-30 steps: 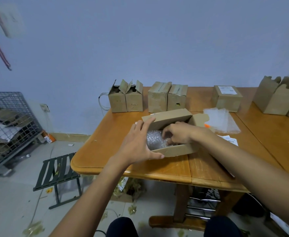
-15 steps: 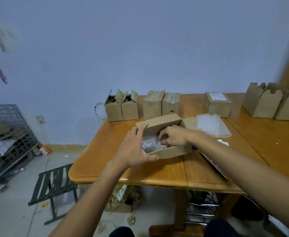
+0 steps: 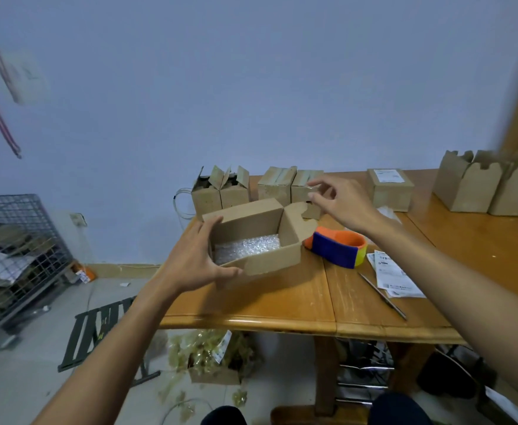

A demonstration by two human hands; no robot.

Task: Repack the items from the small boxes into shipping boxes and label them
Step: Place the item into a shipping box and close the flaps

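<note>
Fingers (image 3: 213, 223) of the left hand (image 3: 190, 262) curled over the left end wall of the open shipping box (image 3: 270, 259), thumb on its near side, grasping it. The box sat near the wooden table's (image 3: 282, 302) front edge, a bubble-wrapped item (image 3: 245, 248) lying inside. The right hand (image 3: 340, 200) hovered above the box's right end, in front of the sealed small boxes (image 3: 277, 187), its fingers loosely spread and holding nothing visible. A colourful tape dispenser (image 3: 340, 248) lay just right of the box, beside shipping labels (image 3: 397, 276).

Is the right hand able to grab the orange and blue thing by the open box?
Probably yes. The orange and blue thing lies uncovered on the table beside the open box, close to the raised right hand, and nothing sits between them.
</note>
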